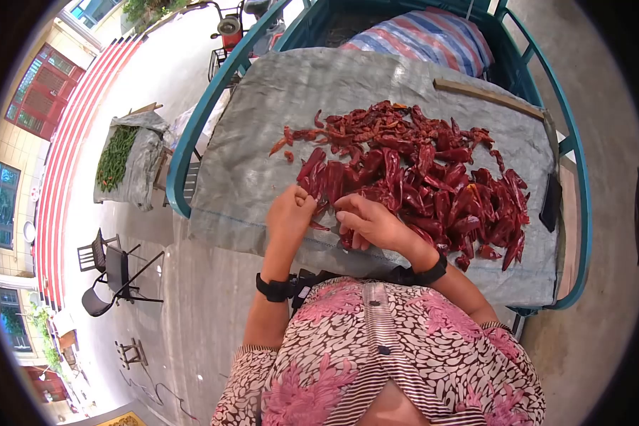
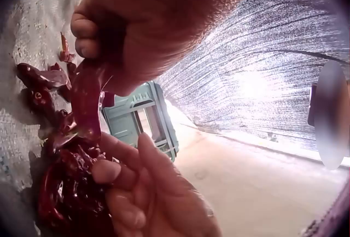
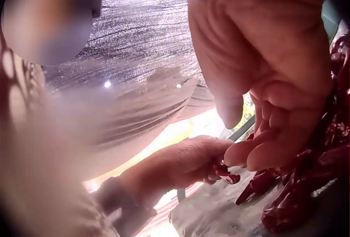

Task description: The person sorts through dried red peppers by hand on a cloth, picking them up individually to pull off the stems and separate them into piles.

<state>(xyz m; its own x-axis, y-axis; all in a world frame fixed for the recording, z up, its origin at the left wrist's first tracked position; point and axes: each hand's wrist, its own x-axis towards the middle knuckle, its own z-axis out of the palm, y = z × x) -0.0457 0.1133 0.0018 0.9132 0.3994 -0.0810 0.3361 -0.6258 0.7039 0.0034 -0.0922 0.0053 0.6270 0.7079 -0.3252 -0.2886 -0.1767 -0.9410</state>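
Note:
My left hand (image 1: pixel 288 213) grips one glossy dark red chili pepper (image 2: pixel 86 100), its body hanging below the curled fingers in the left wrist view. Just to its right, my right hand (image 1: pixel 376 224) hovers at the near edge of the pepper pile (image 1: pixel 447 192). Its fingers are loosely bent, with the thumb apart from them, and nothing shows in its grasp. From the left wrist, the right fingertips (image 2: pixel 106 170) appear close to the pepper's lower end. Smaller, more shrivelled red peppers (image 1: pixel 397 128) lie at the back of the pile.
A grey woven sheet (image 1: pixel 255 142) covers the cart bed under the peppers, bounded by blue-green rails (image 1: pixel 204 117). On it lie a wooden strip (image 1: pixel 486 98) and a black cloth (image 1: pixel 550 202). Behind is a striped bag (image 1: pixel 419 42). Green peppers (image 1: pixel 117 156) and a chair (image 1: pixel 117 270) stand left.

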